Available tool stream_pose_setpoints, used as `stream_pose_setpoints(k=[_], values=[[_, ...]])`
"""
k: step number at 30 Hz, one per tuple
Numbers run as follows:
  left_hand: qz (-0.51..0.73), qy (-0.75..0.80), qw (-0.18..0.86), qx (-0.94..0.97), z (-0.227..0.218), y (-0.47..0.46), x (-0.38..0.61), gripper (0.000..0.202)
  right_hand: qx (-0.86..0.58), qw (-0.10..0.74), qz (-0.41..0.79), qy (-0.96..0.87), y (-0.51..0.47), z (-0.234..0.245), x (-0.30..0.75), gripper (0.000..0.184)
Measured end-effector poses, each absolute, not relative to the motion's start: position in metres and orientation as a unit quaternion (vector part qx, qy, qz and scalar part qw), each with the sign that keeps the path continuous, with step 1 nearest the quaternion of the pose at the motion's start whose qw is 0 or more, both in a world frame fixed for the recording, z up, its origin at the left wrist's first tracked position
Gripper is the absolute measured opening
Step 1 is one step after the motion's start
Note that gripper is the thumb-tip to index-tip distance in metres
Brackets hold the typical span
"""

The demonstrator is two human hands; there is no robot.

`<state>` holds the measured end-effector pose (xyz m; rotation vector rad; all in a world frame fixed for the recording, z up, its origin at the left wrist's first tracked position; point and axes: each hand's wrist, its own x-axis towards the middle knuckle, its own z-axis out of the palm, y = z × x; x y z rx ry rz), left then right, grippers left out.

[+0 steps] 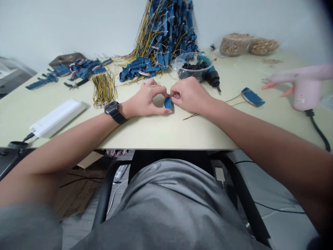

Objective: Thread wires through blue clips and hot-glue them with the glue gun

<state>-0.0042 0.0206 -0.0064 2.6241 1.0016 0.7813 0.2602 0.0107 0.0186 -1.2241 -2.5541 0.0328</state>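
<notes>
A small blue curved plastic piece (168, 103) is held between the thumb and forefinger of my left hand (145, 99), just above the table. My right hand (189, 94) is closed in a pinch at the upper right edge of that piece. What its fingertips grip is hidden. Thin dark and yellow wire ends (191, 116) stick out below my right wrist. Beyond my right forearm lies another blue piece (253, 97) with two thin wires running from it. A clear round tub (194, 71) of small black parts stands just behind my right hand.
Blue pieces with yellow and black wires form a tall heap (169, 31). A wire bundle (104, 88), pliers (75, 84) and a white power box (58, 118) are at left. Right are an electric screwdriver (213, 78), a pink glue gun (303, 85) and two bags (235, 44) of small tan pieces.
</notes>
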Motion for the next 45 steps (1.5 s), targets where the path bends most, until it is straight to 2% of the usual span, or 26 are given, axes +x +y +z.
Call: stream_pose_setpoints(k=[8,12,20,36,45], values=[[0.263,0.343,0.118,0.894,0.0,0.016,-0.008,0.115,-0.428,0.15,0.011,-0.891,0.008,0.022,0.261,0.025],[0.25,0.349,0.096,0.898,0.005,0.011,-0.008,0.107,-0.43,0.149,0.012,-0.89,0.008,0.022,0.261,0.027],[0.221,0.348,0.058,0.909,0.006,0.01,-0.009,0.107,-0.431,0.159,0.024,-0.888,0.011,0.021,0.262,0.025],[0.202,0.358,0.051,0.91,0.008,0.013,-0.01,0.096,-0.435,0.168,0.03,-0.884,0.012,0.018,0.258,0.025],[0.207,0.346,0.044,0.914,0.01,0.015,-0.01,0.106,-0.437,0.163,0.026,-0.884,0.011,0.02,0.256,0.026]])
